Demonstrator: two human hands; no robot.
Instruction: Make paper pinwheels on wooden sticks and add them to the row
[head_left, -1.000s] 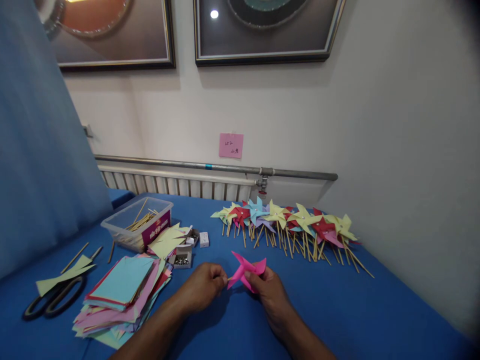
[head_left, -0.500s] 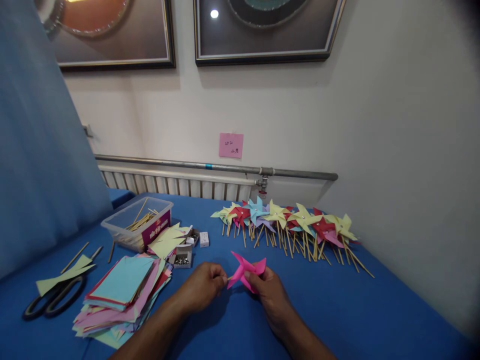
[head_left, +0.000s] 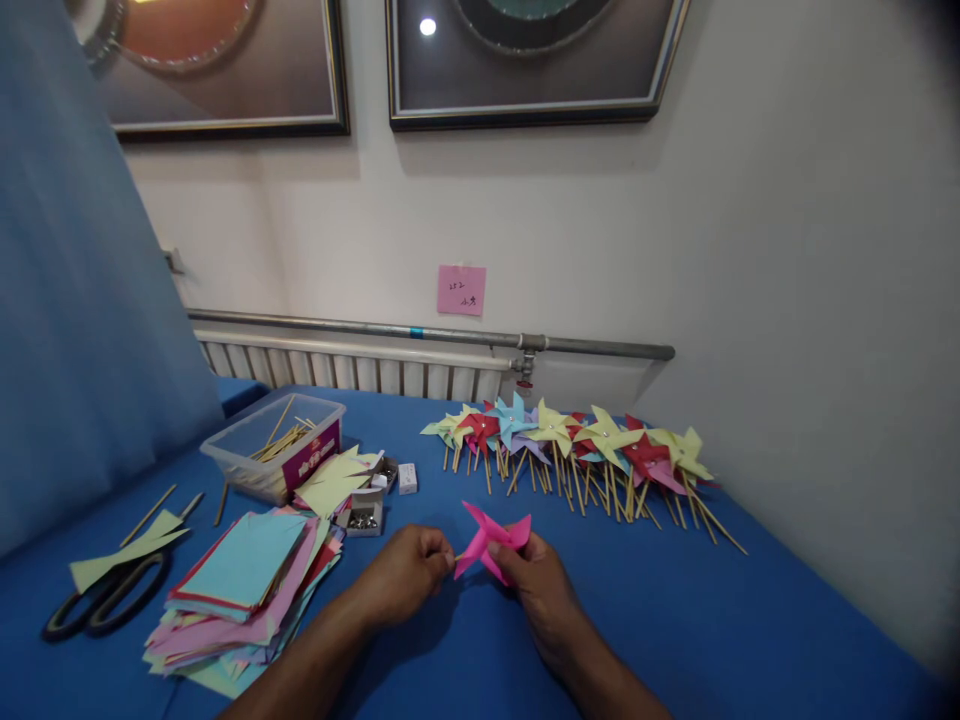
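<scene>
A bright pink paper pinwheel (head_left: 486, 538) is held above the blue tabletop, between my two hands. My right hand (head_left: 534, 572) pinches it from the right, the thumb pressed over its middle. On the other side, my left hand (head_left: 417, 566) is closed round a thin wooden stick (head_left: 459, 557), of which only a short tip shows beside the paper. Whether the stick is joined to the pinwheel cannot be made out. Beyond my hands lies a row of finished-looking pinwheels (head_left: 555, 428) on sticks, in yellow, red, blue and purple.
At the left stand a clear plastic tub (head_left: 277, 450) of sticks and a stack of coloured paper (head_left: 240, 570). Small open boxes of metal pins (head_left: 364, 518) sit by a white box (head_left: 407, 478). Black-handled scissors (head_left: 112, 600) lie far left, under cut paper. A wall and radiator (head_left: 390, 375) border the table.
</scene>
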